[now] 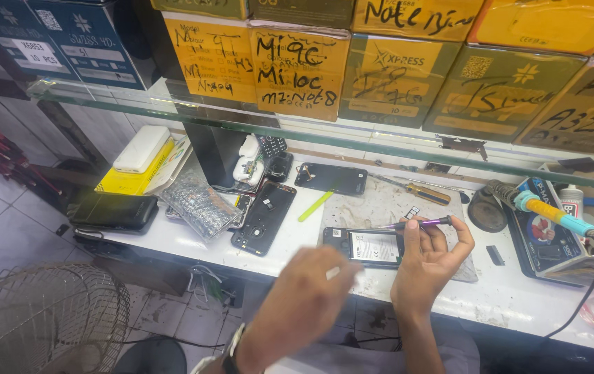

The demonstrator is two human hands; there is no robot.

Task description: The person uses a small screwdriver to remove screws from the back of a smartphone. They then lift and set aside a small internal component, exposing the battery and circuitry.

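The right hand (430, 260) pinches a slim purple-handled metal screwdriver (418, 224) between thumb and fingertips, closed firmly round the shaft near its middle, the other fingers curled loosely behind. The tool lies almost level, its long axis running left to right across the bench, with the fine tip pointing left and slightly down, over the upper edge of the opened black smartphone (368, 247) with its back cover off and a pale battery label showing. That phone lies flat on the white worktop (519, 291), just in front of the hand, long axis also left to right, on the edge of a worn grey work mat (380, 204). The left hand (304, 298) is blurred in the foreground, near the phone's left end; something small and pale seems to sit at its fingertips, but I cannot tell what, nor how tightly the fingers close. To work well here, I judge that the tip should be seated squarely before any turning, the wrist kept low and steady, and the phone steadied against sliding. Further out lie a second black phone back shell (264, 217), a yellow-green plastic pry stick (316, 206), a yellow-handled screwdriver (422, 191) and, to the right, a soldering iron with a yellow and teal handle (553, 213). Above, a glass shelf (137, 104) carries yellow cardboard boxes (300, 73).
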